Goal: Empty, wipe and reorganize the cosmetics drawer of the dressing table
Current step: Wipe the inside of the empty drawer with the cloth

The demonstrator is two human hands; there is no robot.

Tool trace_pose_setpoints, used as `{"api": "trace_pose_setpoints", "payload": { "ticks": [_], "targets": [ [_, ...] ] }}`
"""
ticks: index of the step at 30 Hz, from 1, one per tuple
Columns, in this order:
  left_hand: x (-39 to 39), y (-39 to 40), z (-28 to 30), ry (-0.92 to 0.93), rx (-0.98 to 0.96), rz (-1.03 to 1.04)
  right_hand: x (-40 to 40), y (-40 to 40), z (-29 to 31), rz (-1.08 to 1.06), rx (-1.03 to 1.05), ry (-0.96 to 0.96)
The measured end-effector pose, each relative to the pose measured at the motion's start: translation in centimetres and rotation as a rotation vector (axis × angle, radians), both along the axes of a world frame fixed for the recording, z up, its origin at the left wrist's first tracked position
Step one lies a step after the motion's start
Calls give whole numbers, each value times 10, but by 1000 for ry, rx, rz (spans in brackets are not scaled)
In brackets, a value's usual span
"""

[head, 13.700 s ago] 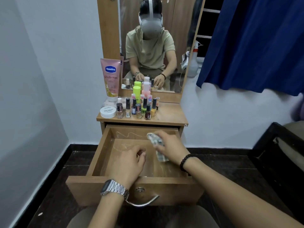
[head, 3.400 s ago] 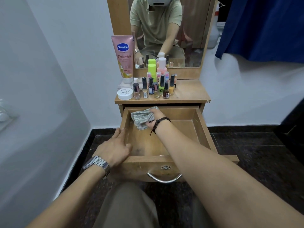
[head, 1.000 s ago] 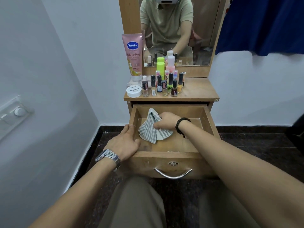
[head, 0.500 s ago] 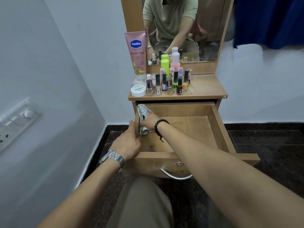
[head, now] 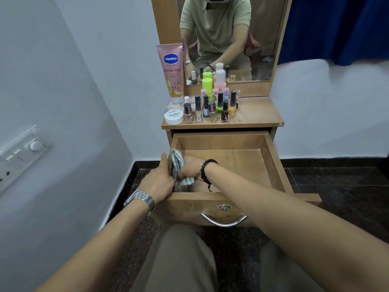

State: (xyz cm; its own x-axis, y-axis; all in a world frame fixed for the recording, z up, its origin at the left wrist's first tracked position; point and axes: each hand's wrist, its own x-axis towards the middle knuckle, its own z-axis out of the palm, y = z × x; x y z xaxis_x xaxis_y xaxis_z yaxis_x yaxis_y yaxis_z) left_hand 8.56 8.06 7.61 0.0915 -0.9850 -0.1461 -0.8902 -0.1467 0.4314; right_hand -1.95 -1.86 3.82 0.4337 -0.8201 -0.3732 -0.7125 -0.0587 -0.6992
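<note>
The wooden drawer (head: 273,161) of the dressing table stands pulled out, with only the cloth and my hand inside it. My right hand (head: 190,168) is shut on a grey striped cloth (head: 176,165) and presses it against the inside of the drawer's left wall, near the front corner. My left hand (head: 156,182), with a metal watch on the wrist, grips the outside of that same left wall at the front corner. On the tabletop (head: 256,114) stand several nail polish bottles (head: 212,110), a pink Vaseline tube (head: 172,70) and a white jar (head: 174,117).
A mirror (head: 227,39) rises behind the tabletop. A white wall with a switch panel (head: 19,152) is close on the left. A blue curtain (head: 336,26) hangs at the upper right. The floor (head: 336,182) is dark tile. My knees are under the drawer front with its metal handle (head: 223,221).
My right hand has slid the cloth along the left inner wall toward the drawer's front corner. My left hand has kept its grip on the left wall.
</note>
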Motion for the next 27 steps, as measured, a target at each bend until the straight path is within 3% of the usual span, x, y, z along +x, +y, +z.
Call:
{"api": "trace_pose_setpoints", "payload": {
  "ticks": [4,7,11,19,23,27],
  "targets": [
    [3,-2,-3,4,-10,12,11,-12,10,-21,-117,37],
    [5,-4,-5,27,-24,8,6,-2,10,76,-134,195],
    [6,-5,-6,46,-39,13,-7,26,14,207,-62,241],
    [4,-3,-3,42,-29,15,-18,31,23,399,-251,478],
    [4,-3,-3,44,-20,4,-12,36,35,488,-322,419],
    [8,-5,-1,140,-18,5,-25,29,36,422,-262,253]
  ]
}}
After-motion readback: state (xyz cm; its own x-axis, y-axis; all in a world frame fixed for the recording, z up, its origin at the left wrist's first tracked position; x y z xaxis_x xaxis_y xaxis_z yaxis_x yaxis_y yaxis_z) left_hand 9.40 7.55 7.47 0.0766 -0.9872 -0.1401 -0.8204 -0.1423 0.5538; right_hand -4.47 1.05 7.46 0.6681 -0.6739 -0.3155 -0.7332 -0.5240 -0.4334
